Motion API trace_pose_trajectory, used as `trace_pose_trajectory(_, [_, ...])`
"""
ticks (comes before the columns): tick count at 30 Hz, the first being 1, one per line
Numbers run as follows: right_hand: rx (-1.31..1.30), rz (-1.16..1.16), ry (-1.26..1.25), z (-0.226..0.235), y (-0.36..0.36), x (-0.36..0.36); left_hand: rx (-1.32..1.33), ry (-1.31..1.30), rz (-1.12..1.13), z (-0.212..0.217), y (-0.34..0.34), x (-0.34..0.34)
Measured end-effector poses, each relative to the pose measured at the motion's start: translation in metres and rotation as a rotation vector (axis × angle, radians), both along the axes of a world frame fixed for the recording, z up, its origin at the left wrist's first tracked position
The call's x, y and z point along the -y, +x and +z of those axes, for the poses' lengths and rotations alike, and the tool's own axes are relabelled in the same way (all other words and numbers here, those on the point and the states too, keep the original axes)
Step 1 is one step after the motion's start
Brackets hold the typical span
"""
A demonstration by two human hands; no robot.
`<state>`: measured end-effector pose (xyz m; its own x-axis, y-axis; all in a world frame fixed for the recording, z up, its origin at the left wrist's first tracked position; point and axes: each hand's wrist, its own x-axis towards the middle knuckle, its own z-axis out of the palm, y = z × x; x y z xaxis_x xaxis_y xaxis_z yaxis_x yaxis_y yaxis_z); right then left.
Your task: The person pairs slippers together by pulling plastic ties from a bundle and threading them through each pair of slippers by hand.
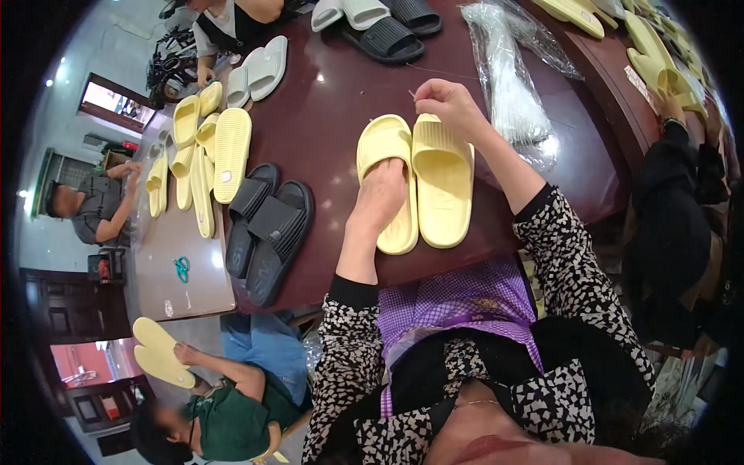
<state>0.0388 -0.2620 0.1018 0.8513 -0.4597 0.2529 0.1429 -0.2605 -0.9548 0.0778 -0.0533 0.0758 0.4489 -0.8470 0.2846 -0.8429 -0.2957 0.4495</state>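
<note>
A pair of pale yellow slide slippers lies side by side on the dark red table (pixel 333 256), soles down and heels toward me. My left hand (pixel 381 194) reaches under the strap of the left slipper (pixel 397 232), so its fingers are hidden. Over the toe of the right slipper (pixel 443 198), my right hand (pixel 448 105) is closed in a pinch, with a thin reddish strand (pixel 411 94) sticking out at the fingertips. How far the strand runs is too fine to make out.
Dark grey slippers (pixel 280 232) lie left of the pair, with several yellow slippers (pixel 232 155) beyond. Clear plastic bags (pixel 508 85) lie at the far right. Green-handled scissors (pixel 181 269) rest on the left table. Other people sit around, one holding yellow slippers (pixel 159 345).
</note>
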Motion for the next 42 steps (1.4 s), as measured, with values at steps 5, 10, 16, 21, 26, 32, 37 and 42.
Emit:
trace_pose_trajectory(5, [-0.23,0.166,-0.186,0.021,0.032,-0.02,-0.006,-0.058,-0.012,0.002,-0.006,-0.005])
trace_pose_trajectory(10, [-0.49,0.222,-0.567,0.019,0.057,-0.034,-0.025,-0.106,-0.032,0.002,-0.008,-0.005])
trace_pose_trajectory(16, [-0.371,0.248,-0.381,0.007,0.064,-0.039,-0.003,-0.118,-0.031,0.005,-0.013,-0.002])
trace_pose_trajectory(21, [-0.235,0.111,-0.343,0.006,0.064,-0.036,-0.016,-0.167,-0.039,0.013,-0.009,-0.005])
trace_pose_trajectory(26, [-0.079,0.032,-0.25,0.023,0.046,-0.04,-0.36,-0.609,-0.083,0.025,-0.005,-0.018])
trace_pose_trajectory(32, [0.09,0.17,-0.24,0.026,0.019,-0.092,-0.89,-0.774,0.22,0.023,0.02,-0.023])
trace_pose_trajectory(37, [0.015,0.189,-0.135,0.032,0.009,-0.107,-0.847,-0.798,0.203,0.023,0.016,-0.017])
trace_pose_trajectory(42, [0.032,0.068,0.011,0.031,0.01,-0.1,-1.045,-0.748,0.27,0.032,0.018,-0.022])
